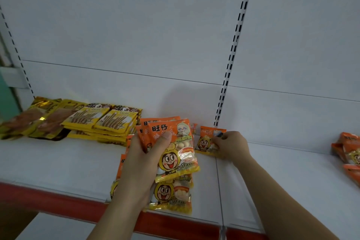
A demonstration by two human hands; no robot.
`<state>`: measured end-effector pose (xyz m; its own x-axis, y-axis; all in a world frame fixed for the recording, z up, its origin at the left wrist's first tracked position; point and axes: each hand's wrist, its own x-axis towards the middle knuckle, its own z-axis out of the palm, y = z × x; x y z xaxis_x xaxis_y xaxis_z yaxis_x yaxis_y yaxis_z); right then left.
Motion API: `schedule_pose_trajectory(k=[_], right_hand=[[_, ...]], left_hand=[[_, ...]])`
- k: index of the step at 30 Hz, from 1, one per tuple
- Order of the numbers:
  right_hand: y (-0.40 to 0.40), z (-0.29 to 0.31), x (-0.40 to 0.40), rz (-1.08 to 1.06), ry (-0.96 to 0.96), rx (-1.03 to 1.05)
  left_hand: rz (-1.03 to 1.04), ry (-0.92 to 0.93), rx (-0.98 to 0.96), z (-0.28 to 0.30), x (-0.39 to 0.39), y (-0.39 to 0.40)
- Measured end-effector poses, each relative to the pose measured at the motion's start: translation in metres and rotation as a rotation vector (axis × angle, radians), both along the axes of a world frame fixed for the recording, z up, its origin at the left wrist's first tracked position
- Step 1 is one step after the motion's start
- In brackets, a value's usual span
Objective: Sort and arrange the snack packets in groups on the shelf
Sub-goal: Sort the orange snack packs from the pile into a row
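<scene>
Fingers [219, 138] of the right hand [231, 147] pinch the small orange packet [206, 142] lying on the shelf [272, 171] — just right of the orange stack [175, 148] the left hand [144, 163] grips; its long axis runs front to back.

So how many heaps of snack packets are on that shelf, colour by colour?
gold packets: 1 heap
yellow packets: 2 stacks, side by side
orange packets: 2 heaps, one in the middle that the left hand grips, one at the far right
single orange packet: 1, pinched by the right hand
Total: 5 heaps, 1 loose packet
</scene>
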<state>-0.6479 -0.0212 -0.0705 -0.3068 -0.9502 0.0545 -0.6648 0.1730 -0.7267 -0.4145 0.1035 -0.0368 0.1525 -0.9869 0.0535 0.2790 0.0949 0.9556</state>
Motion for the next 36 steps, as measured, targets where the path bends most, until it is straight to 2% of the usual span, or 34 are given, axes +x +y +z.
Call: schedule_pose_trajectory(k=[7,19,22,24,27,28,30,36], right_hand=[[-0.006,-0.001,-0.008,-0.006,0.262,-0.001],[-0.008,-0.009,-0.001,-0.042,0.331,-0.057],[0.01,0.01,-0.005,-0.07,0.237,-0.095],[0.034,0.029,-0.004,-0.038,0.076,-0.195],[0.09,0.056,0.01,0.242,-0.328,-0.227],[0.107,0.061,0.016,0.339,-0.374,-0.211],[0.128,0.063,0.02,0.397,-0.334,-0.238],[0.136,0.054,0.009,0.243,-0.324,-0.242]], left_hand=[[-0.047,-0.051,0.001,-0.007,-0.013,-0.006],[-0.036,-0.023,0.004,-0.005,-0.024,0.002],[-0.035,-0.032,0.007,-0.004,-0.028,0.001],[-0.045,-0.044,0.003,-0.004,-0.032,0.0],[-0.052,-0.046,-0.017,0.0,-0.046,-0.001],[-0.044,-0.057,-0.023,0.001,-0.052,-0.002],[-0.016,-0.095,-0.024,0.003,-0.061,-0.002],[-0.062,-0.095,-0.005,-0.002,-0.074,-0.006]])
